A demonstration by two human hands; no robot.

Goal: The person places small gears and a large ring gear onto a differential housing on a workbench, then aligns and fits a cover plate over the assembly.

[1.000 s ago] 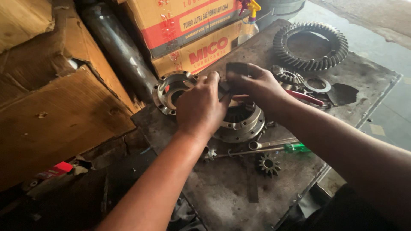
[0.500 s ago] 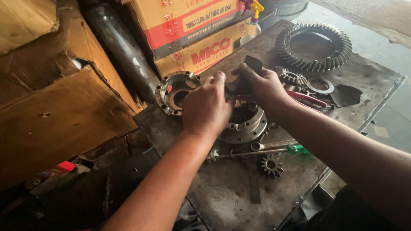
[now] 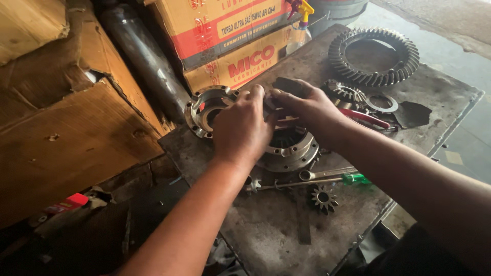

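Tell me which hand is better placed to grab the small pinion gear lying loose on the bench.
Probably the right hand: the small pinion gear lies below that forearm, on its side of the differential case. The left hand would have to cross over.

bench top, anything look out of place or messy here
Nothing looks broken, but parts lie scattered on the bench: a small gear sits loose beside a screwdriver, apart from the housing under both hands. A dark stain marks the surface near the ring gear.
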